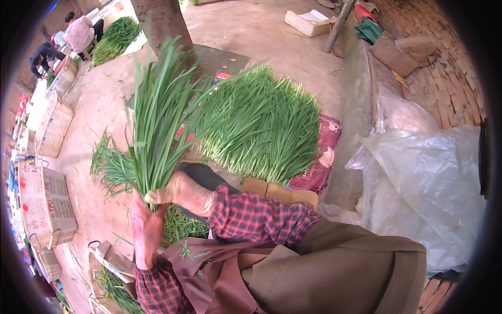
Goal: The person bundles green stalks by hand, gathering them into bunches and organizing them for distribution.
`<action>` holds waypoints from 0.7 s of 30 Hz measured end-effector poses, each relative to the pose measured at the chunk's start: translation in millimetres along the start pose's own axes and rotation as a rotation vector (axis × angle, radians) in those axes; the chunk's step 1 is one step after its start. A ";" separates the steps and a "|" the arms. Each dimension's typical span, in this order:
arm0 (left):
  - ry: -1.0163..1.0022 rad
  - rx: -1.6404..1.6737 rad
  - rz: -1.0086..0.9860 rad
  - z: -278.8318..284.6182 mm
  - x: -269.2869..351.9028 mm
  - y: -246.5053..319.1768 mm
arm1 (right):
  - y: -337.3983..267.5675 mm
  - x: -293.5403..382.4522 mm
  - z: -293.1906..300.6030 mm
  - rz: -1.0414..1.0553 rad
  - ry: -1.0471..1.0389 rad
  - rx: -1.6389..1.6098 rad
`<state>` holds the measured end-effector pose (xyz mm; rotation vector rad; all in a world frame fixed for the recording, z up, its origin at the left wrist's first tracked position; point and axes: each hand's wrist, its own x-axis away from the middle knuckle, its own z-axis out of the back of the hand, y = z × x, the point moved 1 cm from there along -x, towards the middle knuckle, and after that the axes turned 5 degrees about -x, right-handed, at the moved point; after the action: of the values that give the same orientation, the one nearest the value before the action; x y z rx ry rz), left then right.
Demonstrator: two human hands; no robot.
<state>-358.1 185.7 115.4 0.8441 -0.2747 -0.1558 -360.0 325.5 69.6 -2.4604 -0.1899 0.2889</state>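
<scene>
A bunch of garlic chives [157,117] stands upright before me, leaves fanned out at the top. My right hand [186,194] grips it near the base, thumb across the stems. From below, my left hand [147,227] closes around the same stem ends; its fingers are partly hidden and slightly blurred. A large layered pile of chives [259,121] lies to the right of the bunch on a red printed sack [317,157], pale stem ends towards me. Loose chives [117,167] rest on the ground left of the bunch.
Plastic crates [47,204] line the left side. A basket [94,271] with greens stands at lower left. A tree trunk [164,23] rises ahead. Plastic sheeting [419,188] lies at right, near a foam box [310,23]. Two people [80,33] work at upper left beside another chive heap [117,39].
</scene>
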 end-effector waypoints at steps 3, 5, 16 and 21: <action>-0.084 0.182 0.125 4.0 -13.3 14.9 | -24.5 -6.2 2.3 0.182 -0.053 0.179; -0.137 0.129 0.062 -3.3 -24.0 15.8 | -26.4 -6.9 13.3 0.212 -0.042 0.227; -0.074 -0.054 -0.061 6.4 -7.4 -32.8 | 39.3 -31.6 3.0 -0.237 0.419 -0.172; -0.241 0.568 -0.028 36.9 21.2 -38.5 | 38.9 -40.7 20.4 -0.301 0.375 -0.392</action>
<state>-350.0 129.0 113.4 1.3955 -0.5480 -0.2099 -401.9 298.7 36.3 -2.7615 -0.4849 -0.3712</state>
